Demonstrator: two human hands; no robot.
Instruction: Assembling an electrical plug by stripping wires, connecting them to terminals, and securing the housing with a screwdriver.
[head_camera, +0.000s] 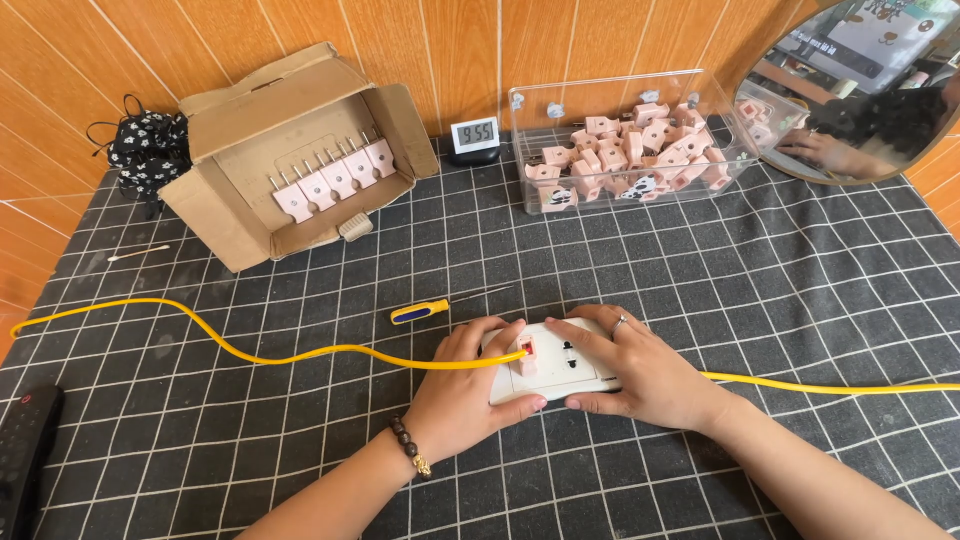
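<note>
A white socket block lies flat on the black gridded mat, with a small pink plug seated in its left outlet. My left hand cups the block's left end, thumb under its near edge and a fingertip at the pink plug. My right hand, wearing a ring, lies over the block's right half with fingers spread on top. A yellow cable runs from the far left across the mat to the block and continues out to the right.
A yellow-handled screwdriver lies just beyond my hands. An open cardboard box holds a row of pink plugs; a clear bin holds several more. A small digital clock, a mirror, a black floral pouch and a remote sit around.
</note>
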